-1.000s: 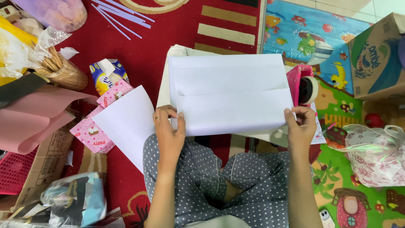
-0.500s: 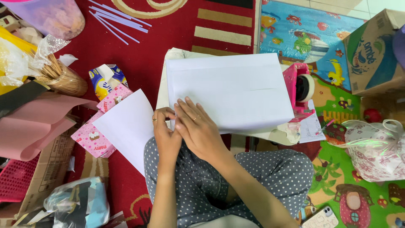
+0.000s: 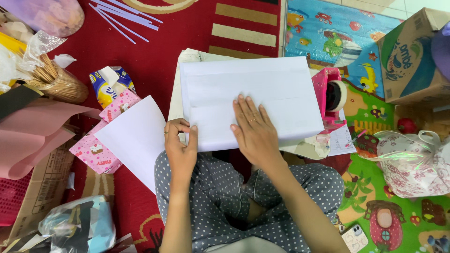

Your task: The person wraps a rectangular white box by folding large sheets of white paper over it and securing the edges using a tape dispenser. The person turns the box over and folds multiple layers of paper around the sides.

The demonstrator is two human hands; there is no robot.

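White paper (image 3: 262,89) — right hand (image 3: 255,133) flat atop, left hand (image 3: 180,145) pinching its corner.

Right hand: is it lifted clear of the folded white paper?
No, the right hand lies flat, palm down, on the folded white paper.

Left hand (image 3: 180,145) curled, right hand (image 3: 255,131) flat, fingers spread.

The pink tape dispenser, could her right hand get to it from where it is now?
Probably yes: the right hand lies flat on the white paper, and the pink tape dispenser stands just beyond the sheet's edge, nothing between.
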